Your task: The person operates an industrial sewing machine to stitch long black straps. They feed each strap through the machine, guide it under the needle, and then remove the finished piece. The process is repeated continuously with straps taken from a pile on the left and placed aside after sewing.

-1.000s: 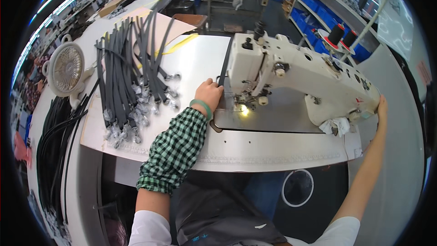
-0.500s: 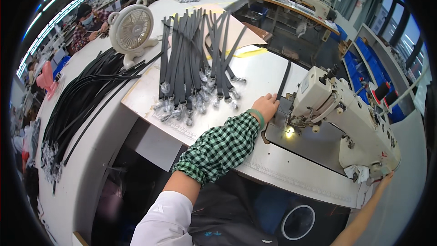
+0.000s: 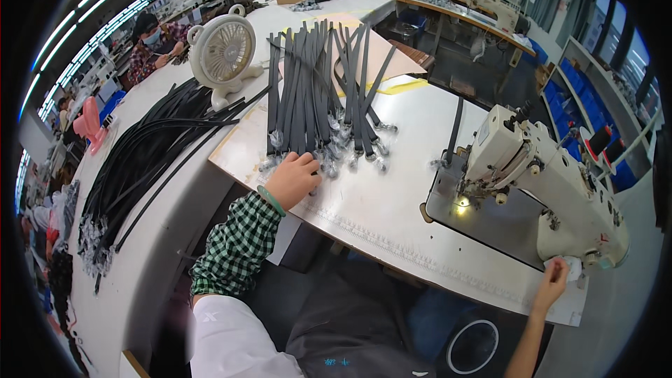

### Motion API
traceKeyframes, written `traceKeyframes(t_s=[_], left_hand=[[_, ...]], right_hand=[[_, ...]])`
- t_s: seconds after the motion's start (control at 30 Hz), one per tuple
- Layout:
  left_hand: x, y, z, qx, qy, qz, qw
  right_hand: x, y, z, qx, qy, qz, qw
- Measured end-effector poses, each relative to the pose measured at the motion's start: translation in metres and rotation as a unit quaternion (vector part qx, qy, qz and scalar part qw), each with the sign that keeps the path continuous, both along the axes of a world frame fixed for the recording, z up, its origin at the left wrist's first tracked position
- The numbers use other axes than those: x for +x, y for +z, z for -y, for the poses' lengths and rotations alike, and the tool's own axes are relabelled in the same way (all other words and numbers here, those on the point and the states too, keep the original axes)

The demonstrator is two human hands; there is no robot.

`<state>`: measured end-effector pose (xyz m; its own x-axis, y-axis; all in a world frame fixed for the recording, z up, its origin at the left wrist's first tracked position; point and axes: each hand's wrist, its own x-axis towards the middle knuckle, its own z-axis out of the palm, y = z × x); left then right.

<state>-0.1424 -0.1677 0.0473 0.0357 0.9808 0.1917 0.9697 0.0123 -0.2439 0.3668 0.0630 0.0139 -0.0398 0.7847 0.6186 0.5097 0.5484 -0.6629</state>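
Observation:
Several flat black straps (image 3: 301,98) lie side by side on the white table, their near ends fitted with hardware wrapped in clear plastic. My left hand (image 3: 294,180), below a green-and-black checked sleeve, rests on these wrapped ends with its fingers curled down on a strap. Under the sewing machine's (image 3: 518,154) base end, my right hand (image 3: 553,281) has its fingers bent together beside a white cloth (image 3: 572,267); whatever is between them is hidden. A single black strap (image 3: 455,129) lies apart, left of the lit needle area, with its plastic-wrapped end toward me.
A white fan (image 3: 222,52) stands left of the straps, beside a long bundle of black cords (image 3: 150,147). Red and black thread spools (image 3: 600,141) sit behind the machine. Across the table works another person (image 3: 150,45). A ruler strip (image 3: 378,238) runs along the front edge.
My left hand has gone from the single strap near the needle leftward to the pile's wrapped ends. My right hand has shifted left, from the machine's far right end to the white cloth.

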Motion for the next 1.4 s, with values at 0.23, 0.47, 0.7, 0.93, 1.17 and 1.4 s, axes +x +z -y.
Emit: traceKeyframes(t_s=[0.23,0.47,0.7,0.93,1.17,1.4], left_hand=[[0.108,0.015,-0.019,0.073,-0.212,0.377,0.899],[0.14,0.055,-0.077,-0.316,-0.358,0.598,0.644],[0.073,0.011,-0.16,-0.273,-0.26,0.385,0.842],[0.097,-0.021,-0.134,0.065,-0.13,0.144,0.979],[0.136,-0.049,-0.151,0.036,-0.155,0.158,0.974],[0.152,-0.059,-0.159,0.048,-0.206,0.216,0.953]], right_hand=[[-0.143,0.02,0.098,-0.041,0.379,0.008,0.924],[-0.153,-0.025,0.133,-0.496,0.659,-0.064,0.562],[-0.118,-0.052,0.161,-0.496,0.644,0.1,0.573],[-0.12,-0.056,0.16,-0.5,0.57,-0.021,0.651],[-0.14,-0.038,0.15,-0.489,0.544,-0.1,0.674],[-0.055,0.007,0.082,0.147,0.232,0.259,0.926]])
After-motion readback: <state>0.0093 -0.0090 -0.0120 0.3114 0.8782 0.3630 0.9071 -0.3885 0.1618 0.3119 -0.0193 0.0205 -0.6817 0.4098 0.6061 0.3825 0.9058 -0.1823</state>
